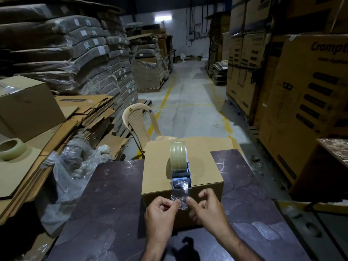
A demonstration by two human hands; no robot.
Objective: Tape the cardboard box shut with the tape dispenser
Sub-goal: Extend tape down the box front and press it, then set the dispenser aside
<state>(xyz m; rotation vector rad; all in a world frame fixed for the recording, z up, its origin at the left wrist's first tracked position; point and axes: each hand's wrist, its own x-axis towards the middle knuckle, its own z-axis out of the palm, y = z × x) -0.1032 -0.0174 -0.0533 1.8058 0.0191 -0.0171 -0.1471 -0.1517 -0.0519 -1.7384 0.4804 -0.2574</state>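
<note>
Head view: the left hand (160, 213) pinches the tape end (179, 197) by its left edge. The right hand (208, 210) touches its right edge; whether it pinches, I cannot tell. Just beyond the grip, the tape dispenser (179, 162) sits atop the closed cardboard box (158, 172), which stands on the dark table (105, 204).

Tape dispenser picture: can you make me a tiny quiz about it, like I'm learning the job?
1. True or false: the tape dispenser sits on top of the cardboard box.
2. Which thing do the left hand and the right hand both touch? A. the loose tape end B. a chair leg C. a pair of scissors
3. Fill the gap: the spare tape roll lies on flat cardboard to the ____ of the box.
Key: 1 true; 2 A; 3 left.
</note>
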